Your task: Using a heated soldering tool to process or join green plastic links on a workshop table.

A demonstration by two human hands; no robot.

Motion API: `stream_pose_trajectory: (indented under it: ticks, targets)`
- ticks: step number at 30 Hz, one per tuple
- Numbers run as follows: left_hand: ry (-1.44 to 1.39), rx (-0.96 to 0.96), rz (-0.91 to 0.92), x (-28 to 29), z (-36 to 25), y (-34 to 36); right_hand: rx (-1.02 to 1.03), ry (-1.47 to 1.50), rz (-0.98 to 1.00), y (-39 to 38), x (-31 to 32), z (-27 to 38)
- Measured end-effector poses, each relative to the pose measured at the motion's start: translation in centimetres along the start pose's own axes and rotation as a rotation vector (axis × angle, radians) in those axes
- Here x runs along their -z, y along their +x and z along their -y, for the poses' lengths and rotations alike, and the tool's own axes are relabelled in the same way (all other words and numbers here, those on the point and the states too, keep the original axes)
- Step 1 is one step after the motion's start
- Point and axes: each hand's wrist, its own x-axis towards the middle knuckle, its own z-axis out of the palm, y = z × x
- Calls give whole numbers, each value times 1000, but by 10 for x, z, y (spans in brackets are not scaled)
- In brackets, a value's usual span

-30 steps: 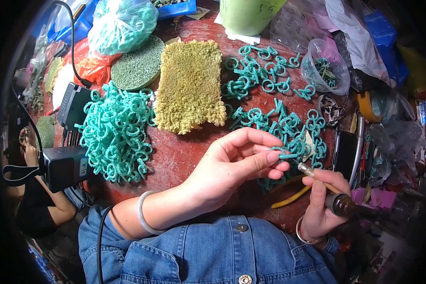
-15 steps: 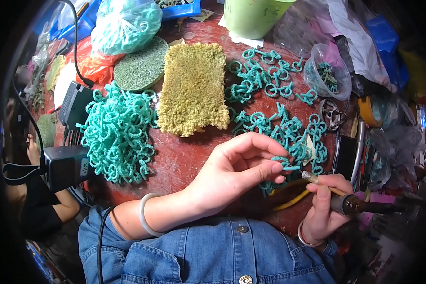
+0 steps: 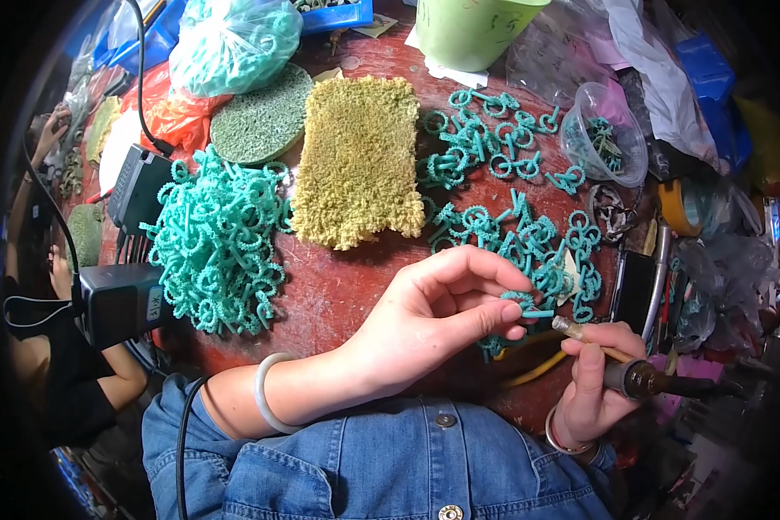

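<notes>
My left hand (image 3: 442, 321) pinches a small teal piece (image 3: 537, 313) with a ridged ring and a straight stem, its stem pointing right. My right hand (image 3: 602, 373) grips a tool (image 3: 637, 379) with a brass-coloured shaft, metal tip and dark cylindrical body; its tip (image 3: 563, 326) lies beside the stem, and whether they touch I cannot tell. Beyond my hands lie loose heaps of similar teal pieces (image 3: 516, 234). A larger pile of them (image 3: 212, 251) sits at the left. Between these heaps lies a yellowish fuzzy rectangular pad (image 3: 355, 160).
A green bucket (image 3: 472, 30), clear tub (image 3: 602, 143), bag of teal pieces (image 3: 234, 48), round green pad (image 3: 260, 117), black power units (image 3: 117, 303) and yellow tape roll (image 3: 676, 208) crowd the red table (image 3: 329, 295). Another person's arm (image 3: 117, 386) is at the left edge.
The view has shifted slightly. My left hand with the piece and my right hand with the tool appear a little lower and further right. Another person's hand now shows at the upper left.
</notes>
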Motion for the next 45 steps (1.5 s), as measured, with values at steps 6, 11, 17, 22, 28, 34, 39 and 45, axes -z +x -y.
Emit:
stream_pose_trajectory:
  ticks: [6, 11, 17, 22, 28, 34, 39, 45]
  targets:
    - [-9, 26, 11, 1, -1, 0, 6, -6, -69, -3, 0, -3]
    - [-19, 41, 5, 1, 0, 1, -2, 26, -20, -1, 0, -3]
    - [-54, 45, 37, 2, 0, 1, -13, 29, -91, -4, -2, -4]
    - [-57, 54, 24, 2, 0, 1, 9, 22, -25, -2, -1, -3]
    - [-50, 52, 24, 2, 0, 0, -28, 39, -86, -3, -2, -4]
    - [-59, 51, 33, 1, 0, 1, -36, 61, -44, -2, 1, -4]
    - [-55, 55, 38, 2, 0, 1, -20, 31, -79, -3, -1, -3]
    - [-79, 85, 23, 1, -1, 0, 26, -21, -53, -3, -1, -5]
